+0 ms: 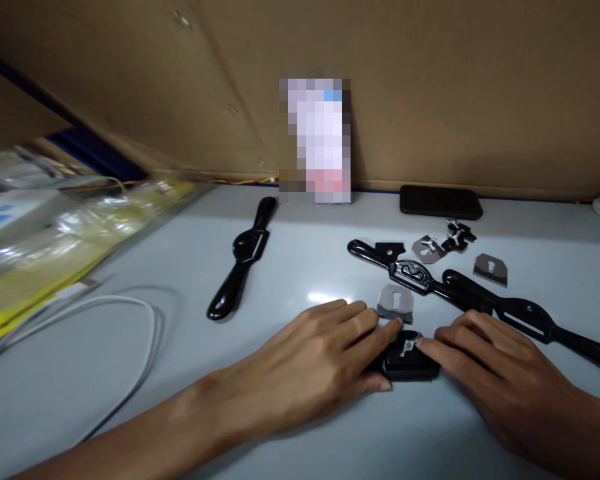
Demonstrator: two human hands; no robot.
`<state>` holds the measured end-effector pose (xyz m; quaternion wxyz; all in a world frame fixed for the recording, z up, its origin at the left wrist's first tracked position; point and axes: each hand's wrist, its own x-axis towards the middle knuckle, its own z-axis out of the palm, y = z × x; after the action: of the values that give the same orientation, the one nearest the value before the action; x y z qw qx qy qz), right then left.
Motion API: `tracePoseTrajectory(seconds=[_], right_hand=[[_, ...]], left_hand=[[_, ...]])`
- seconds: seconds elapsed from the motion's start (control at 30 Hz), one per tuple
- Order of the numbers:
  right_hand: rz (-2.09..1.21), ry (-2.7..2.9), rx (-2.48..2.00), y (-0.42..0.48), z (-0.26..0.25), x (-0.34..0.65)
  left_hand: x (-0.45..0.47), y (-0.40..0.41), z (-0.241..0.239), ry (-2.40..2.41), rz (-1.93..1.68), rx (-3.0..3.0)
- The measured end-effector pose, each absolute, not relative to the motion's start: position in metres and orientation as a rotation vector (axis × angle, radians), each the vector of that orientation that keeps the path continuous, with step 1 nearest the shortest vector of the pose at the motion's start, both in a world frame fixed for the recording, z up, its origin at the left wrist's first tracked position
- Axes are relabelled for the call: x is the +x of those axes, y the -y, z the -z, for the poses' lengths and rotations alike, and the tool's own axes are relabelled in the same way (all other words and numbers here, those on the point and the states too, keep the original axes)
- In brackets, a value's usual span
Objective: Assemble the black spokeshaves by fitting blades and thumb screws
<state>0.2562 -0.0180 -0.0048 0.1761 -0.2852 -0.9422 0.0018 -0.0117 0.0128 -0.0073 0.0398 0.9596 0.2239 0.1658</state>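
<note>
Both my hands rest on the pale table near its front edge, meeting over a small black cap piece [410,363] with a silver wing screw on top. My left hand [320,353] grips the piece from the left, thumb under its edge. My right hand [485,363] pinches the screw with its fingertips. Just behind lies a grey blade [396,301] with a keyhole slot. Two black spokeshave bodies [405,270] [525,312] lie to the right. A third, assembled spokeshave [243,257] lies apart at centre left.
More small parts sit further back: a black cap [390,251], grey blades [427,248] [490,268], wing screws [459,235]. A dark phone [440,202] lies by the cardboard wall [430,87]. Plastic bags [65,227] and a white cable [130,313] occupy the left.
</note>
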Motion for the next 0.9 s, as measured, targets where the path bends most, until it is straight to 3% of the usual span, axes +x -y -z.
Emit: tracePoseTrajectory(seconds=[0.9], right_hand=[[-0.185,2.560,-0.893,0.022,0.011,0.256]], left_hand=[[-0.011,-0.014,0.003,-0.707,-0.469,2.934]])
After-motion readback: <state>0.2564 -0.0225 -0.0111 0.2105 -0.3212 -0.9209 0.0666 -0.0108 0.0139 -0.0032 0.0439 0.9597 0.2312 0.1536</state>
